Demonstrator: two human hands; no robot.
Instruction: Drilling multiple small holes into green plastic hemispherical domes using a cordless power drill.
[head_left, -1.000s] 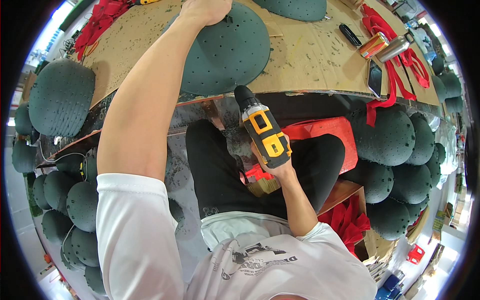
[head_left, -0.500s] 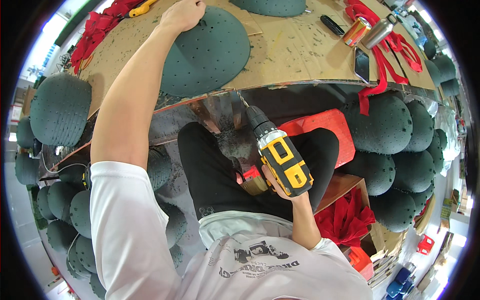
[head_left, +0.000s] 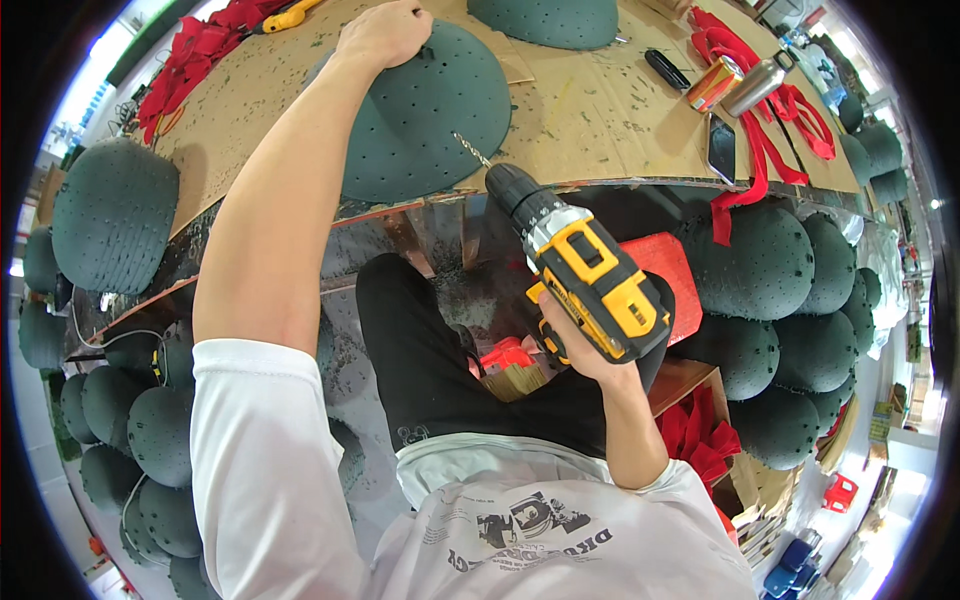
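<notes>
A dark green, dome-shaped shell point(head_left: 425, 120) dotted with small holes rests at the near edge of the cardboard-covered table. Curled fingers of my left hand point(head_left: 388, 36) grip its far upper edge. My right hand point(head_left: 590, 340) is wrapped around a yellow and black cordless drill point(head_left: 590, 270), held above my lap. Its twist bit point(head_left: 470, 149) points up and left, overlapping the lower right part of the shell in view; whether it touches, I cannot tell. Below the drill, near my legs, is a red-handled brush point(head_left: 510, 381) with tan bristles.
Another green shell point(head_left: 548, 20) lies farther back. To the right are a can point(head_left: 714, 84), a metal bottle point(head_left: 760, 84), a phone point(head_left: 721, 148) and red straps point(head_left: 765, 160). Stacked shells point(head_left: 755, 265) stand under the table's right end, others point(head_left: 115, 215) at left. Red cloth point(head_left: 190, 65) lies far left.
The drill has risen and shifted right, its bit going from the table edge to over the shell. My left hand and the shell sit slightly farther right in view.
</notes>
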